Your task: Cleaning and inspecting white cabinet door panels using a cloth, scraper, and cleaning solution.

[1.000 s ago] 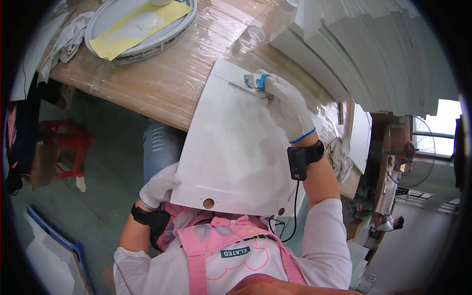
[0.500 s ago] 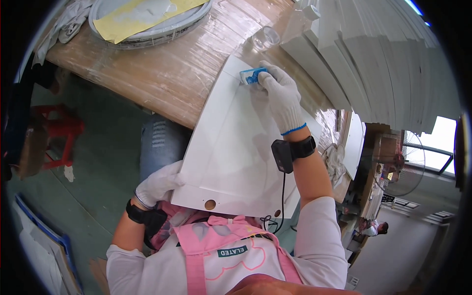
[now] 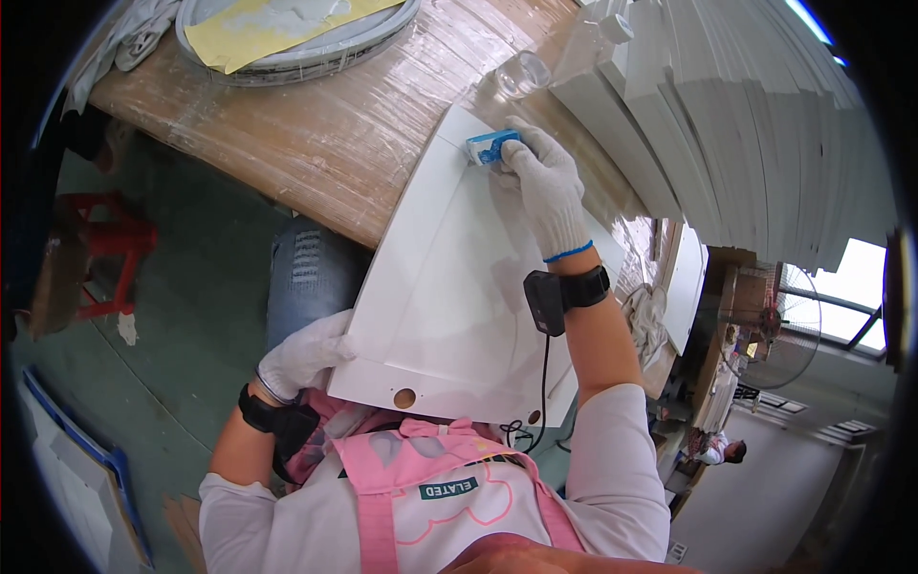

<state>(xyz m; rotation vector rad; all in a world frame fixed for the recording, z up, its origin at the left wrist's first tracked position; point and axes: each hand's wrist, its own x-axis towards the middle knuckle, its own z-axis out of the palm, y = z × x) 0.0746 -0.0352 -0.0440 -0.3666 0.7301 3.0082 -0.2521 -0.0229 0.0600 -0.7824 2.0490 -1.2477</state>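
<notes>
A white panel with round holes along its near edge leans from my lap onto the table. My left hand, in a white knitted glove, is closed on the panel's near left edge; the fingers under it are hidden. Near the panel's far end, my right hand, gloved too, pinches a small blue-and-white block. That block rests against the panel's surface, close to its far left corner. What the block is made of cannot be made out.
Tall stacked white panels fill the table's right side, beside a clear cup and a clear bottle. A round tub lid carries a yellow sheet. A red stool stands left; a fan stands right.
The view has shifted slightly. Both hands keep their places on the panel and the block, with little visible movement.
</notes>
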